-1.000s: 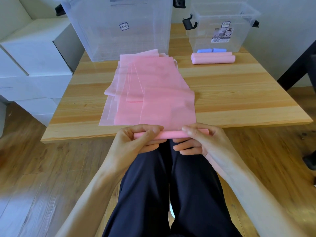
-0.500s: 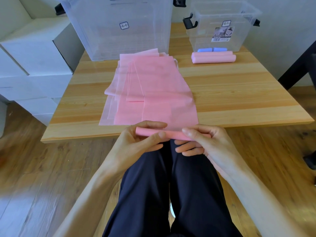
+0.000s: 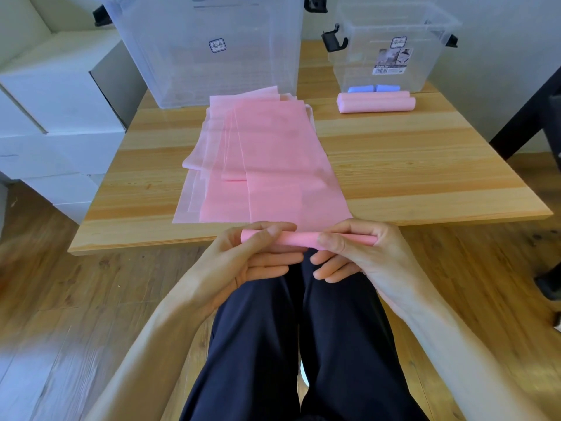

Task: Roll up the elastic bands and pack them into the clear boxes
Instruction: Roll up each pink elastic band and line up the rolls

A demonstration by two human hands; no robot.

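Note:
Several flat pink elastic bands (image 3: pixel 267 159) lie stacked along the middle of the wooden table (image 3: pixel 425 177). The top band's near end is wound into a thin pink roll (image 3: pixel 299 237) at the table's front edge. My left hand (image 3: pixel 252 253) pinches the roll's left part and my right hand (image 3: pixel 355 250) pinches its right part. Two finished pink rolls (image 3: pixel 376 103) lie at the back right, in front of a small clear box (image 3: pixel 391 47). Blue rolls (image 3: pixel 373 88) lie inside that box. A large clear box (image 3: pixel 212 47) stands at the back centre.
White cabinets (image 3: pixel 57 117) stand to the left of the table. A dark chair or stand leg (image 3: pixel 528 117) is at the right edge. My dark-trousered legs (image 3: pixel 303 344) are below the hands, over a wooden floor.
The roll has grown slightly thicker and crept onto the table edge as both hands turned it. The flat part of the top band has shortened a little.

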